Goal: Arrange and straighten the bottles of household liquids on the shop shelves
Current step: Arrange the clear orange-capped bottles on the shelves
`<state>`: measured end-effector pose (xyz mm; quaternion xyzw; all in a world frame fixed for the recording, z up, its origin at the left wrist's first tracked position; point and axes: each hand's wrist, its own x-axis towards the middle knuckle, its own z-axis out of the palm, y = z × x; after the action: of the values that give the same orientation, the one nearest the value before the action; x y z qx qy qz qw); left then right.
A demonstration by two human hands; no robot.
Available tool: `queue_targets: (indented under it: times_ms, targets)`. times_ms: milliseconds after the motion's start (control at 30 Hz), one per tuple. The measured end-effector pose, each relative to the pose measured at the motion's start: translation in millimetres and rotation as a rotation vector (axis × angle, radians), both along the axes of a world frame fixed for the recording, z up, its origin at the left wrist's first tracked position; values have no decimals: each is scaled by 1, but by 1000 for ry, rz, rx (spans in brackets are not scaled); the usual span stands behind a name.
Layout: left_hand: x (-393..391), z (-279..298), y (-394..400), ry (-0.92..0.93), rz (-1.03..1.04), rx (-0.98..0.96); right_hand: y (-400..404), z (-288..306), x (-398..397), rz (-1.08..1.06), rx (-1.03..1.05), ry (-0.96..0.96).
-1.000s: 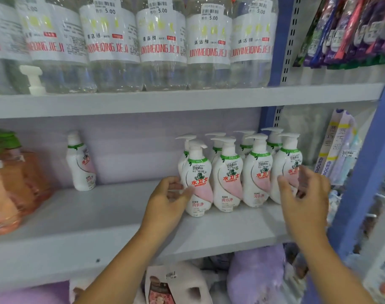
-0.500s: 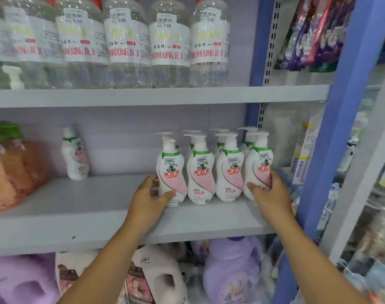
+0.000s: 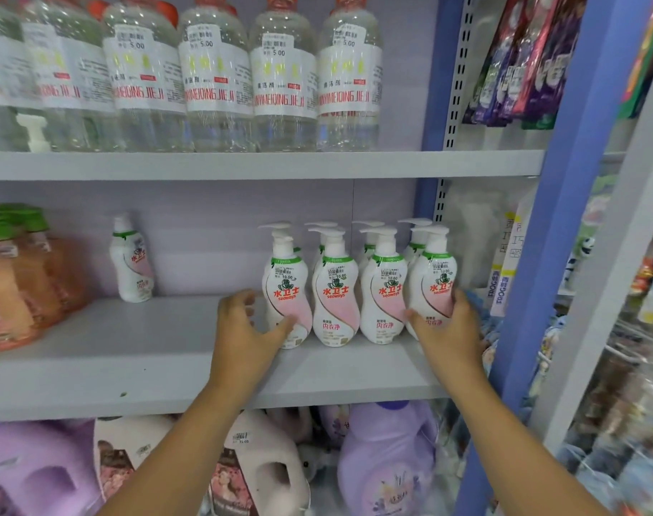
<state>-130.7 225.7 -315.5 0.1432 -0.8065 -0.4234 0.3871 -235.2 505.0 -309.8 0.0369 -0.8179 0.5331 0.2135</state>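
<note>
Grey metal shelf boards [image 3: 94, 366], pale lilac back panel [image 3: 206, 202], blue slotted upright [image 3: 435, 87] right of the bay, second blue post [image 3: 563, 180] nearer the camera, grey post [image 3: 615, 255] beside it, even indoor light

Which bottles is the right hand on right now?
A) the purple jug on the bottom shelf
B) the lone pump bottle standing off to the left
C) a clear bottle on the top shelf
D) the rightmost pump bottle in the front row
D: the right hand wraps round the base of the rightmost pump bottle in the front row on the middle shelf, while the left hand holds the leftmost pump bottle.
</note>
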Motion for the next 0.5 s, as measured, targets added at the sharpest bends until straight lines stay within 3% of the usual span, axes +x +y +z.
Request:
queue_targets:
  times_ms: [67,200,333,500]
  targets:
    - [8,-1,19,114,112,-232,-4,-3,9,-60,1,110]
    - [-3,5,62,-93,14,-291,-21,-6,24,-226,181,379]
    - [-19,6,77,-242,51,-278,-31,-6,22,-206,196,212]
    - [-28,6,75,-251,41,-246,-30,-6,12,-113,118,78]
